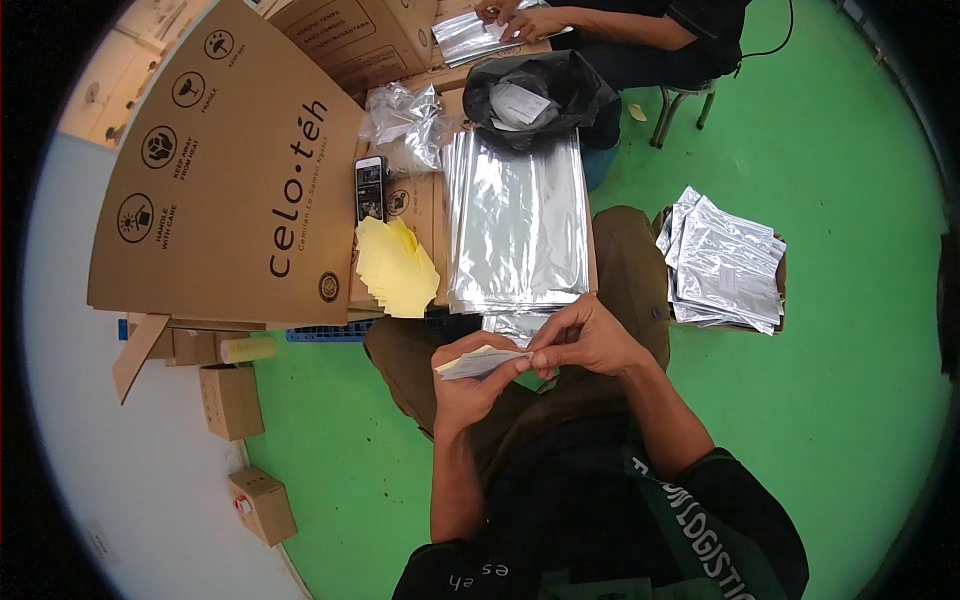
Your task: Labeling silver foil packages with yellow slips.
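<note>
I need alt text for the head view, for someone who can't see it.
A person's left hand holds a stack of paper slips while the right hand pinches its right end. Beyond lie silver packets, yellow slips and a phone; at right, a box holds more silver packets, and another person's hands are at the top.

I see a cardboard surface (429, 205) carrying a stack of silver pouches (520, 225), yellow slips (398, 268) beside them, a phone (370, 188) beyond the slips and a clear bag (403, 128) farther off. On the green floor (850, 400) my feed shows a stool (664, 118), two small cartons (230, 403) and an open box (782, 298).
</note>
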